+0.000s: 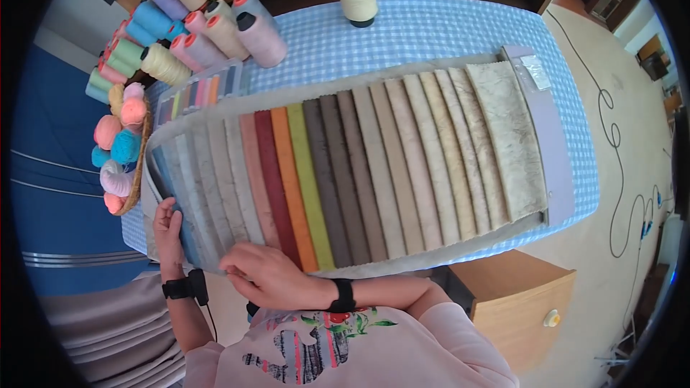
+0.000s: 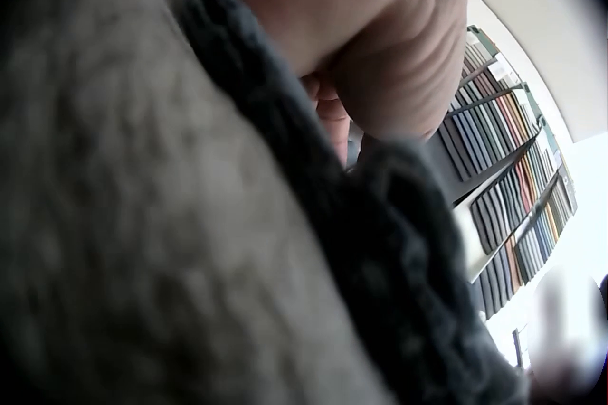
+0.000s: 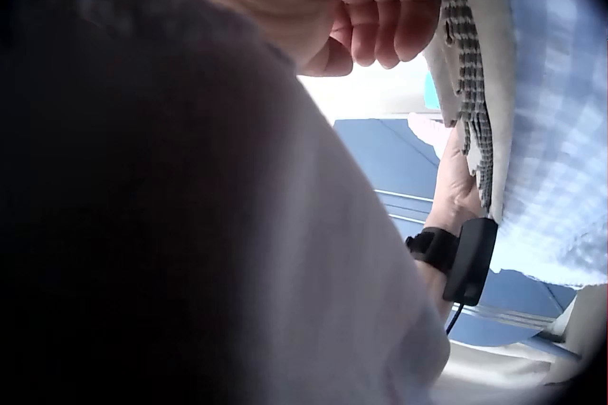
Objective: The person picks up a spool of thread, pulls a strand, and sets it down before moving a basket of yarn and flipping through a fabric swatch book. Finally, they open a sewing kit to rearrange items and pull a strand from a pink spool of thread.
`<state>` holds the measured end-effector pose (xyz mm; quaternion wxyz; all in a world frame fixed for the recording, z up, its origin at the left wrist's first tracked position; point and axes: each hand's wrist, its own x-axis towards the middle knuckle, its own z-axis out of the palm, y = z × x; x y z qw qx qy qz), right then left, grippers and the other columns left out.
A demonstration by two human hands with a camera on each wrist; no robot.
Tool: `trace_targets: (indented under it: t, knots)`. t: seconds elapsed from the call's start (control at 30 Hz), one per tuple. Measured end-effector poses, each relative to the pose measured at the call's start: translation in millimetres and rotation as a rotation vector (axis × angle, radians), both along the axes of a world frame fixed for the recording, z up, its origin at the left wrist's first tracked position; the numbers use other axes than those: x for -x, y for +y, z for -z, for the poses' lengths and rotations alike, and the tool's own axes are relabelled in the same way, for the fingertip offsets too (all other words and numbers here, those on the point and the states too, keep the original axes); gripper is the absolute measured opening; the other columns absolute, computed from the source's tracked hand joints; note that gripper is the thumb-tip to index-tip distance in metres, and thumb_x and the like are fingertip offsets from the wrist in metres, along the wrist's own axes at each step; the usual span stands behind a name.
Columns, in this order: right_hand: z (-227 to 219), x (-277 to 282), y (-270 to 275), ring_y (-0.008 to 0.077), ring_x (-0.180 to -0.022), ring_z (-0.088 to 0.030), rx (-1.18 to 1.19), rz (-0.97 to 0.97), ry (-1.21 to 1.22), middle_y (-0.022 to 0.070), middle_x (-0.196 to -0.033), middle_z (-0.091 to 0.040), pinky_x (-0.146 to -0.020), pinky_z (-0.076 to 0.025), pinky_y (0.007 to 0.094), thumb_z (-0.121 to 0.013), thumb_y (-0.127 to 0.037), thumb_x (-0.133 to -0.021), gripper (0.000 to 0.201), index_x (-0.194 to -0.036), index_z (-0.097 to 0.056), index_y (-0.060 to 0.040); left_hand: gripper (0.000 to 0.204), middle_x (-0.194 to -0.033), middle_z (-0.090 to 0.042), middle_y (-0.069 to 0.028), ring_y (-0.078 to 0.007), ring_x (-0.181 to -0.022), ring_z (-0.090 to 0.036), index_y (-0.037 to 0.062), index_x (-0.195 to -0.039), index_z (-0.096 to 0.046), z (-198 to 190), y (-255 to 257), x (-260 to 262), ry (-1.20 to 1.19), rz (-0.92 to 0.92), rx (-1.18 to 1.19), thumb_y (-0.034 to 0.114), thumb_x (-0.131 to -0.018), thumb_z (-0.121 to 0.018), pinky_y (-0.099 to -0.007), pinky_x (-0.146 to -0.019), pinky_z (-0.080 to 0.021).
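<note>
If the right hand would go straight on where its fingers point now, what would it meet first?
Probably the left hand, near its wrist. The right hand seems close above the pale grey-blue samples; height is unclear, so it might brush them first.

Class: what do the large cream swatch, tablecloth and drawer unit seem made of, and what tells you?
Swatch: soft-sheened fabric, perhaps velvet; its surface is mottled and creased.
Tablecloth: matt cloth, perhaps cotton, judging by the gingham checks and soft look.
Drawer unit: smooth wood or wood-look board; the light-brown faces fit either.
</note>
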<state>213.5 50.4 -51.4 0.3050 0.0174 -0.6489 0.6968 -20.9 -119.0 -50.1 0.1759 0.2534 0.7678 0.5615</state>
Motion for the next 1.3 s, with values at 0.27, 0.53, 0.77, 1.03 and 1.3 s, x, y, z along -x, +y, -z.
trace_targets:
  t: [0.27, 0.53, 0.77, 1.03, 1.3]
  knots:
    - [-3, -2, 3, 0.0303, -0.078, -0.054, -0.006, -0.057, -0.056, 0.0109, -0.085, -0.051, -0.065, -0.043, 0.0393, -0.058, -0.001, -0.077, 0.017, -0.093, -0.052, -0.0031, 0.020, -0.100, -0.057, 0.0006, -0.0071, -0.091, -0.052, 0.0052, -0.106, -0.052, 5, -1, 1, -0.026, -0.061, 0.003, 0.000, -0.087, -0.055, -0.0216, -0.085, -0.038]
    - [-5, 0, 0, 0.0284, -0.075, -0.054, -0.081, -0.034, -0.047, 0.0101, -0.084, -0.052, -0.063, -0.043, 0.0384, -0.059, 0.000, -0.076, 0.017, -0.092, -0.054, -0.0029, 0.020, -0.100, -0.056, 0.0013, -0.0063, -0.091, -0.051, 0.0047, -0.108, -0.052, 6, 0, -8, 0.006, -0.079, -0.030, 0.005, -0.089, -0.057, -0.0209, -0.085, -0.038]
    - [-5, 1, -1, 0.0229, -0.073, -0.055, -0.019, -0.039, -0.127, 0.0081, -0.081, -0.052, -0.062, -0.044, 0.0330, -0.059, 0.001, -0.078, 0.014, -0.091, -0.055, -0.0023, 0.018, -0.098, -0.052, 0.0017, -0.0060, -0.089, -0.048, 0.0051, -0.106, -0.051, 11, -6, -1, -0.002, -0.013, -0.116, 0.006, -0.089, -0.057, -0.0204, -0.083, -0.036]
    - [-4, 0, -7, 0.0119, -0.079, -0.056, 0.101, 0.056, -0.209, 0.0031, -0.086, -0.057, -0.066, -0.046, 0.0240, -0.055, 0.001, -0.088, 0.011, -0.098, -0.058, -0.0027, 0.024, -0.096, -0.054, 0.0000, -0.0056, -0.086, -0.049, 0.0025, -0.108, -0.051, -1, -7, -3, 0.025, 0.230, -0.046, 0.002, -0.085, -0.057, -0.0218, -0.077, -0.041]
    - [-11, 8, -5, 0.0113, -0.064, -0.055, 0.448, 0.126, -0.278, 0.0052, -0.079, -0.057, -0.056, -0.047, 0.0237, -0.052, -0.003, -0.091, 0.007, -0.098, -0.054, -0.0041, 0.033, -0.096, -0.058, -0.0028, -0.0046, -0.073, -0.051, -0.0007, -0.115, -0.051, 2, -19, 9, -0.159, 0.409, -0.089, 0.006, -0.085, -0.062, -0.0217, -0.061, -0.045]
